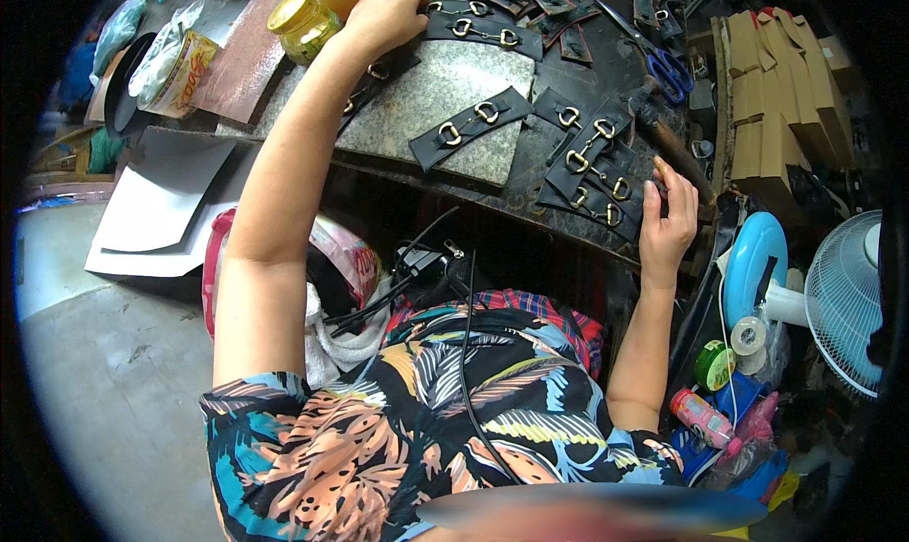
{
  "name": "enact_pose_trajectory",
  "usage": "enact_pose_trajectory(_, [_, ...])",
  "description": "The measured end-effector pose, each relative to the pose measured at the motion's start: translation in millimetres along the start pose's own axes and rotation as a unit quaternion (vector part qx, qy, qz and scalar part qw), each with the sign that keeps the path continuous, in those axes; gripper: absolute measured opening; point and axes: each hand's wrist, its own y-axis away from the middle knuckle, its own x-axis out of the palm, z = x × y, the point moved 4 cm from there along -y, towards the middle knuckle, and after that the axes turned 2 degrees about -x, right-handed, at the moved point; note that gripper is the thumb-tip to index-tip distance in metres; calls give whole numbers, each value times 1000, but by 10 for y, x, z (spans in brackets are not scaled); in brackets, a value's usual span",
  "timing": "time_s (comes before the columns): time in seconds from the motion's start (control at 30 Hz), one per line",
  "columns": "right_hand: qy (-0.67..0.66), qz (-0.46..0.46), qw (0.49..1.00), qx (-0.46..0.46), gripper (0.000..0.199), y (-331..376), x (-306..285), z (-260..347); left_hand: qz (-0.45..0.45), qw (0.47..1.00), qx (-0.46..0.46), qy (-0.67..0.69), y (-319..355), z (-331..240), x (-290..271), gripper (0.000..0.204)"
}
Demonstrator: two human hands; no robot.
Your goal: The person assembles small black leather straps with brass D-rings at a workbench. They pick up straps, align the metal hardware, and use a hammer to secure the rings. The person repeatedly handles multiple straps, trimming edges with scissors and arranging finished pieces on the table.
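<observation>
1. Head view: left hand (383, 14) stretched far across the bench, palm down, fingers spread flat on a black leather strap with gold buckles (481, 33); nothing gripped.
2. Right hand (668, 218) at the near bench edge, fingers curled loosely, fingertips touching a stack of buckled straps (595, 177).
3. One more strap (471, 125) lies diagonally on the grey stone slab (445, 80), between the hands.
4. Yellow-lidded jar (301, 21) just beside the left wrist; blue-handled scissors (667, 67) lie beyond the right hand.
</observation>
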Motion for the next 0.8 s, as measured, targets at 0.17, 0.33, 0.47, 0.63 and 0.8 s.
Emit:
enact_pose_trajectory(0.17, [2,-6,1000,5,26,-29,34,-28,29,996,-47,67,-116,-58,-183,12])
enact_pose_trajectory(0.33, [-19,-6,1000,15,26,-29,49,-47,-41,989,-61,132,213,-86,-750,15])
enact_pose_trajectory(0.47, [-17,-9,1000,10,26,-20,48,-58,51,949,-222,217,932,97,-1065,25])
enact_pose_trajectory(0.63, [-19,-13,1000,12,27,-29,64,-66,63,962,-246,-97,1487,-104,-1072,36])
enact_pose_trajectory(0.8, [-8,-15,1000,10,26,-41,62,-29,-87,992,-57,-67,1365,-382,-807,47])
